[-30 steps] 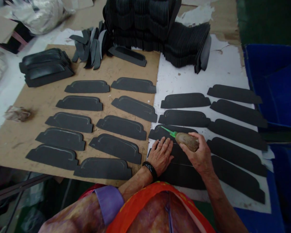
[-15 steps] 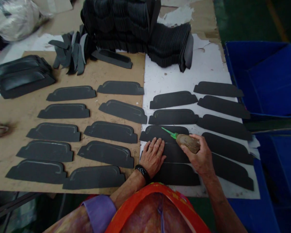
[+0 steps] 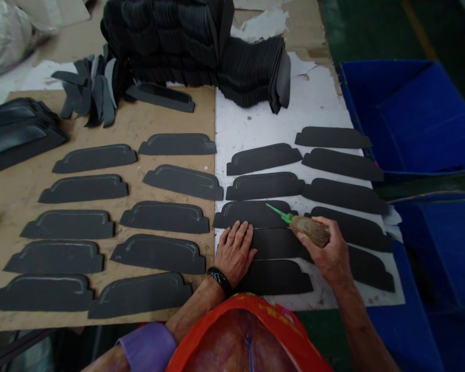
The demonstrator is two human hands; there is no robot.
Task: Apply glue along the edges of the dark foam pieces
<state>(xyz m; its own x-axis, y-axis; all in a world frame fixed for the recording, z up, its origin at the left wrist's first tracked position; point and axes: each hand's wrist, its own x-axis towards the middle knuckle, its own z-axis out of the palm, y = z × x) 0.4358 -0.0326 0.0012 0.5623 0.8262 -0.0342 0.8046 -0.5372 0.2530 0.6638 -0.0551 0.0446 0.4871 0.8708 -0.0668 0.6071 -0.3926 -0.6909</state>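
Observation:
My right hand [image 3: 330,253] grips a brown glue bottle [image 3: 310,230] with a thin green nozzle [image 3: 279,212]. The nozzle's tip is at the upper part of a dark grey cut-out piece [image 3: 251,214] on the white sheet. My left hand [image 3: 235,250], wearing a black wristband, lies flat with its fingers stretched at the lower edge of that piece. Its fingers also cover part of the piece below [image 3: 275,244]. A shiny line runs along the upper edge of the pieces on the brown board, such as this one [image 3: 165,217].
Behind the rows stands a large stack of black pieces [image 3: 163,41]. Loose curved strips [image 3: 89,90] lie left of it, and a dark pile [image 3: 19,132] sits at the left edge. Blue bins [image 3: 411,113] stand along the table's right side.
The view has shifted, so the table appears moved to the left. The nozzle has travelled to the right along the upper part of the piece. My left hand stays on the same pieces.

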